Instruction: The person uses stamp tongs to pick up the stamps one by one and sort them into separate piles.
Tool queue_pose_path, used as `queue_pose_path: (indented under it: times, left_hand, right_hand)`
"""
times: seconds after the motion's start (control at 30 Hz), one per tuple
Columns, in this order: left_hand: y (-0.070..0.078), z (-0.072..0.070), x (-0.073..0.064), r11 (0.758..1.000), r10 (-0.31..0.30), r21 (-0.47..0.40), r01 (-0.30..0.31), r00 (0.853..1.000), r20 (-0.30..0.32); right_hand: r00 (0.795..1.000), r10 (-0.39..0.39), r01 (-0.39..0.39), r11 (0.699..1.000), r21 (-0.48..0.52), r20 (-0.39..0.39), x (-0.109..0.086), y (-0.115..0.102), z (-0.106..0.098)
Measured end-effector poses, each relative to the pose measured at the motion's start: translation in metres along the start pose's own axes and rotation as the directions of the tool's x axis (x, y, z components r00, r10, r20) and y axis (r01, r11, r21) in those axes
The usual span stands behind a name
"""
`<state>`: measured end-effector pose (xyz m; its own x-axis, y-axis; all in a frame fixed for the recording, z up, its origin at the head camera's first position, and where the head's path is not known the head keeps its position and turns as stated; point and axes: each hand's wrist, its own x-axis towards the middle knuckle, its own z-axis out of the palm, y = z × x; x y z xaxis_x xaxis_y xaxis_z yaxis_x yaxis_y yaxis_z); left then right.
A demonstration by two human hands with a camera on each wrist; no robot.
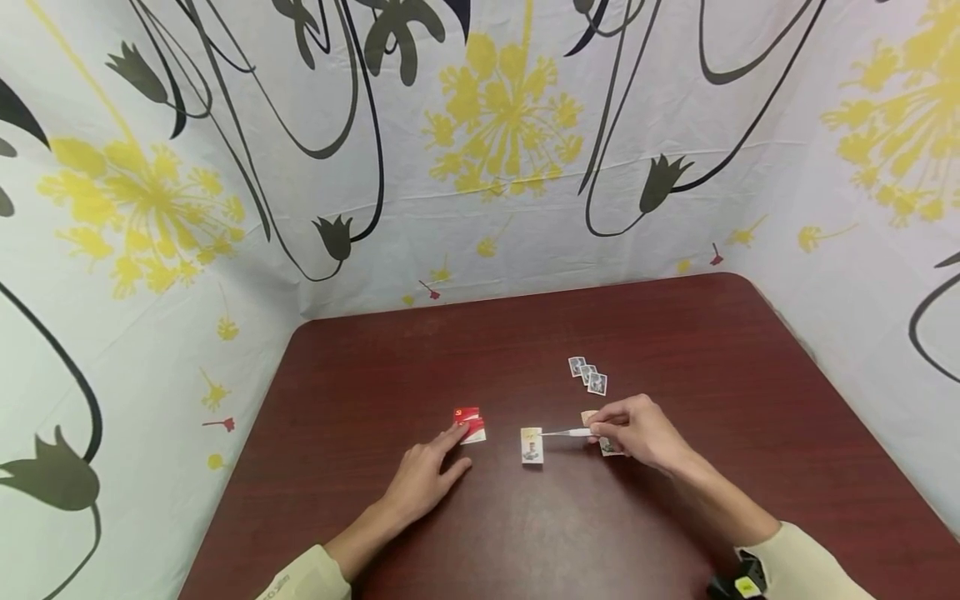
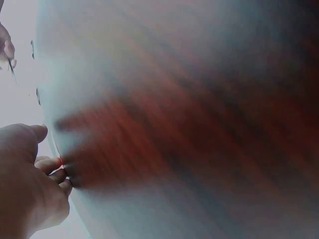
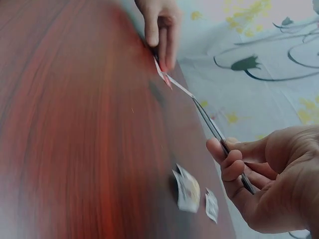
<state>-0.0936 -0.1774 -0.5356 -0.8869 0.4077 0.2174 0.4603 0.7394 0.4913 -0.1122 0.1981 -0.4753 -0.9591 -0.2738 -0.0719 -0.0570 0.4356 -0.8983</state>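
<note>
Although both hands work close together, in the head view I read two separate roles from my station. The left hand (image 1: 426, 482) lies with its fingers loosely extended onto the red slips (image 1: 467, 413), grasping nothing; I judge it a light hold-down against sliding on the bench (image 1: 375, 367). The right hand (image 1: 637, 433) pinches the tweezers (image 1: 564, 432), tips directed at the edge of a picture slip (image 1: 532, 448). That slip sits between the two hands, apart from the red ones. Tweezers presumably suit paper this thin, which bare fingers could crease. Pale slips (image 1: 611, 448) are partly covered by the right hand; beyond them, three grey slips (image 1: 588, 375) lie in a staggered overlap, probably to group like items.

In the left wrist view, I find the left fingertips lowered to the bench with a trace of red beneath; the slips are too edge-on to read.

In the right wrist view, the tweezer tips meet one end of the picture slip, seen nearly edge-on and apparently raised. I judge the margin was chosen to leave the printed face uncovered. Below, the pale slips bow upward, so a careless wrist sweep could shift them.
</note>
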Motion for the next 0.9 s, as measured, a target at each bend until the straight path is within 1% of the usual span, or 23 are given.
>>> queue_pose_path:
  times: [0.13, 0.27, 0.43, 0.57, 0.73, 0.9]
  left_hand:
    - [0.000, -0.001, 0.000, 1.000, 0.002, -0.004, -0.002, 1.000, -0.004]
    - [0.000, -0.001, 0.000, 1.000, -0.002, -0.004, 0.002, 1.000, -0.009]
    - [0.000, 0.000, -0.001, 1.000, -0.014, -0.004, 0.014, 1.000, 0.001]
    - [0.001, 0.000, -0.001, 1.000, -0.020, -0.009, 0.020, 1.000, 0.008]
    - [0.001, -0.001, 0.000, 1.000, -0.011, -0.014, 0.011, 1.000, 0.006]
    - [0.001, -0.001, 0.000, 1.000, -0.008, -0.010, 0.008, 1.000, 0.004]
  right_hand:
    - [1.000, -0.009, 0.008, 0.994, -0.106, -0.010, -0.009, 0.006, -0.021]
    - [1.000, -0.006, 0.007, 0.988, -0.157, 0.008, -0.017, 0.013, -0.040]
    - [1.000, 0.004, 0.000, 0.984, -0.176, 0.022, -0.026, 0.022, -0.062]
    - [0.999, 0.024, -0.018, 0.985, -0.169, 0.033, -0.033, 0.029, -0.076]
    - [0.998, 0.051, -0.044, 0.987, -0.156, 0.041, -0.039, 0.037, -0.090]
    - [0.995, 0.080, -0.071, 0.983, -0.167, 0.051, -0.043, 0.042, -0.101]
